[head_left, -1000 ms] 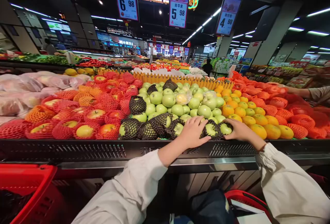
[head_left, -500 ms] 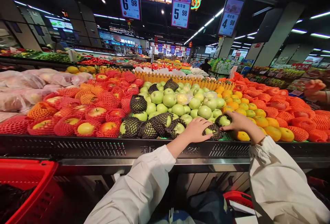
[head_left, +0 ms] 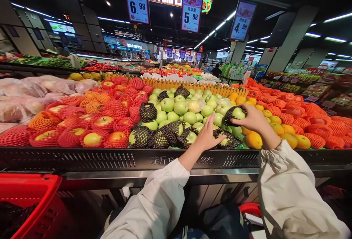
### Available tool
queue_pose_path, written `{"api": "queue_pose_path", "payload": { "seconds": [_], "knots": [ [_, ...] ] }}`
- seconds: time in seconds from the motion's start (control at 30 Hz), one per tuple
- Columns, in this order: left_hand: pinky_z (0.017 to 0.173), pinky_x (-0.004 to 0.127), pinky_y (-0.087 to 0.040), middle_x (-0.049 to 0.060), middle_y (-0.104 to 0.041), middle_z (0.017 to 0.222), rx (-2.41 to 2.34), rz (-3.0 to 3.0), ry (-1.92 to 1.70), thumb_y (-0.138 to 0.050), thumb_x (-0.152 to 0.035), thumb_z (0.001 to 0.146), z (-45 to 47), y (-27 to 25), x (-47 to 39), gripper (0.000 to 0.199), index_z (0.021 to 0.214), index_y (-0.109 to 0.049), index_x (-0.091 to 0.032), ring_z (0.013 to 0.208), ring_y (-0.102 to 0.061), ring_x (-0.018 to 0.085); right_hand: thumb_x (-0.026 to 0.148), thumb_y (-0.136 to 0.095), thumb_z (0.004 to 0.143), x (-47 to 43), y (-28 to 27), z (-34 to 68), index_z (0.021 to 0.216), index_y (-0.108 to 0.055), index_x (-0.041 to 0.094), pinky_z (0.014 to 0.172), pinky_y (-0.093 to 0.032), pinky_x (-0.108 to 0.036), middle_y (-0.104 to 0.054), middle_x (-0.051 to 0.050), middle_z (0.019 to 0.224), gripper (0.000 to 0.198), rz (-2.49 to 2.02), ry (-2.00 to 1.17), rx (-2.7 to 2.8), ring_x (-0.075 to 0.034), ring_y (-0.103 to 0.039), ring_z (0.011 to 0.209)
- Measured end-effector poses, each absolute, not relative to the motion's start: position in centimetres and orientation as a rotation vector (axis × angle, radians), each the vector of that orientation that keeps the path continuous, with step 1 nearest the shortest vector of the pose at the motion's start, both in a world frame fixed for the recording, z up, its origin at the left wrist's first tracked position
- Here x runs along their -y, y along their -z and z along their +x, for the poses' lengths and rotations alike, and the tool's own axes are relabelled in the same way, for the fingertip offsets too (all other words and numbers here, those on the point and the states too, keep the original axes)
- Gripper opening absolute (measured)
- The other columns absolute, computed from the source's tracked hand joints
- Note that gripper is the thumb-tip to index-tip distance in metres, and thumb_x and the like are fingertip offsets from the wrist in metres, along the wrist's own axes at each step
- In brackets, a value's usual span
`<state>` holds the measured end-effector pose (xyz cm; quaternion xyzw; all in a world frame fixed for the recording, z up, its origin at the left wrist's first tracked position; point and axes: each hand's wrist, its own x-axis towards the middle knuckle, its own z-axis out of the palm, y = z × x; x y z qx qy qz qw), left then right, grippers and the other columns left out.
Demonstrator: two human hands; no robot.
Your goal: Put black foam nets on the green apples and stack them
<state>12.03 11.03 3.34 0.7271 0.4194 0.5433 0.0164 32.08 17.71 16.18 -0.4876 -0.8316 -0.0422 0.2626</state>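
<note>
A green apple in a black foam net (head_left: 238, 113) is gripped in my right hand (head_left: 254, 121), lifted above the front right of the green apple pile (head_left: 189, 117). My left hand (head_left: 206, 136) is open, thumb and fingers spread, close beside another netted green apple (head_left: 227, 142) at the front edge; whether it touches that apple I cannot tell. Several more green apples in black nets (head_left: 158, 139) line the front of the pile, left of my left hand.
Red apples in red nets (head_left: 103, 121) lie to the left, oranges (head_left: 283, 129) and red-netted fruit (head_left: 319, 118) to the right. A black slotted rail (head_left: 104, 162) edges the display. A red basket (head_left: 52, 191) stands at lower left. Price signs (head_left: 191, 10) hang overhead.
My right hand has raised the netted apple up and slightly left, off the front row. My left hand has come off the netted apple and opened, its fingers now pointing up.
</note>
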Motion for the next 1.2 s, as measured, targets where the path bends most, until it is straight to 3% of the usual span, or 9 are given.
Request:
{"api": "queue_pose_path", "payload": {
  "seconds": [0.07,0.17,0.27,0.37,0.5,0.67,0.93,1.07,1.2],
  "knots": [
    [0.115,0.049,-0.048,0.023,-0.025,0.166,-1.330,2.168,-1.838,-0.077,-0.048,0.081,11.9,-3.4,-11.0,0.112,0.162,-0.006,-0.021,0.144,-0.048,0.033,0.051,-0.085,0.064,-16.3,-15.7,28.8,0.126,-0.061,0.018,0.095,-0.055,-0.051,-0.070,-0.014,0.122,0.074,-1.078,-0.077,2.328,-0.038,-0.068,0.109],
    [0.116,0.049,-0.047,0.019,-0.040,0.158,-1.510,1.917,-2.062,-0.085,-0.036,0.071,11.7,-3.8,-10.8,0.107,0.158,-0.023,-0.023,0.145,-0.047,0.035,0.058,-0.086,0.063,-15.1,-14.4,25.7,0.128,-0.059,0.020,0.105,-0.051,-0.049,-0.068,-0.013,0.128,0.080,-0.765,-0.327,2.349,-0.035,-0.064,0.118],
    [0.114,0.049,-0.049,0.017,-0.049,0.150,-1.621,1.675,-2.174,-0.084,-0.036,0.072,11.8,-4.2,-10.7,0.096,0.153,-0.034,-0.023,0.140,-0.052,0.034,0.067,-0.062,0.085,-16.6,-13.6,25.3,0.132,-0.057,0.022,0.100,-0.054,-0.047,-0.064,-0.013,0.135,0.065,-0.770,-0.577,2.157,-0.031,-0.065,0.118],
    [0.115,0.047,-0.048,0.018,-0.048,0.149,-1.617,1.624,-2.266,-0.083,-0.042,0.075,12.0,-4.3,-10.7,0.095,0.153,-0.033,-0.021,0.141,-0.050,0.032,0.052,-0.055,0.091,-19.5,-12.6,26.2,0.128,-0.060,0.017,0.101,-0.052,-0.049,-0.062,-0.017,0.137,0.050,-1.074,-0.360,2.139,-0.033,-0.063,0.119],
    [0.118,0.046,-0.045,0.020,-0.048,0.148,-1.592,1.658,-2.368,-0.082,-0.039,0.076,12.2,-4.1,-11.0,0.094,0.152,-0.032,-0.018,0.142,-0.048,0.031,0.029,-0.073,0.073,-21.6,-10.4,25.7,0.126,-0.061,0.015,0.102,-0.050,-0.046,-0.068,-0.018,0.128,0.057,-1.214,-0.096,2.331,-0.037,-0.063,0.119],
    [0.119,0.047,-0.044,0.021,-0.049,0.146,-1.588,1.719,-2.390,-0.083,-0.039,0.076,12.1,-3.9,-11.0,0.092,0.151,-0.033,-0.017,0.141,-0.049,0.032,0.041,-0.074,0.075,-21.7,-10.2,25.1,0.123,-0.061,0.015,0.089,-0.053,-0.052,-0.072,-0.020,0.111,0.056,-1.381,-0.030,2.198,-0.043,-0.067,0.105],
    [0.118,0.047,-0.045,0.021,-0.049,0.147,-1.581,1.752,-2.374,-0.083,-0.040,0.076,12.1,-3.7,-11.1,0.093,0.151,-0.033,-0.018,0.141,-0.050,0.032,0.054,-0.075,0.066,-21.6,-11.6,35.2,0.119,-0.059,0.018,0.088,-0.054,-0.051,-0.071,-0.014,0.106,0.066,-1.504,-0.076,2.227,-0.039,-0.067,0.098],
    [0.119,0.048,-0.044,0.021,-0.049,0.147,-1.581,1.706,-2.381,-0.083,-0.041,0.076,12.1,-3.7,-11.1,0.094,0.151,-0.033,-0.019,0.142,-0.049,0.032,0.049,-0.070,0.068,-20.1,-8.8,38.9,0.125,-0.059,0.019,0.102,-0.051,-0.053,-0.067,-0.015,0.121,0.066,-1.257,-0.296,2.524,-0.038,-0.065,0.113],
    [0.118,0.047,-0.045,0.020,-0.049,0.146,-1.587,1.704,-2.364,-0.084,-0.041,0.075,12.1,-3.8,-10.8,0.094,0.151,-0.033,-0.019,0.141,-0.050,0.032,0.046,-0.055,0.085,-18.8,-5.9,39.5,0.138,-0.055,0.020,0.119,-0.039,-0.053,-0.057,-0.016,0.142,0.060,-1.031,-0.396,2.628,-0.035,-0.052,0.137]
  ]
}}
